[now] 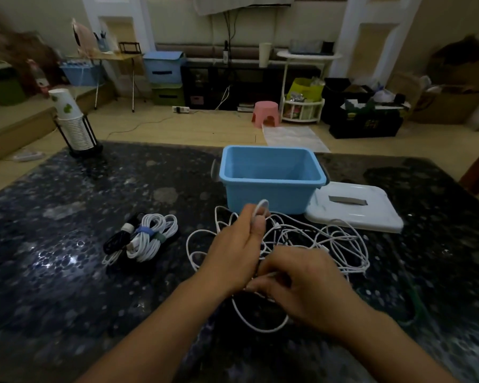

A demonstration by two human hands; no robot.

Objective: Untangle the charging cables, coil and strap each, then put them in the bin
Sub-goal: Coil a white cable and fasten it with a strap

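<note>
Head view: nearest, the right hand point(302, 283) has fingers curled round strands of the tangled white cables point(315, 239), which spread beyond and to the right of it over the middle of the dark table point(67, 244); just past it the left hand point(233, 244) pinches a raised loop of the same tangle between thumb and fingers; left of the hands lie strapped coiled cables point(147, 239); farther, near the table's far edge, stands the blue bin point(271, 194), its white lid point(354, 208) alongside; a stack of paper cups point(72, 125) occupies the far left corner.
</note>
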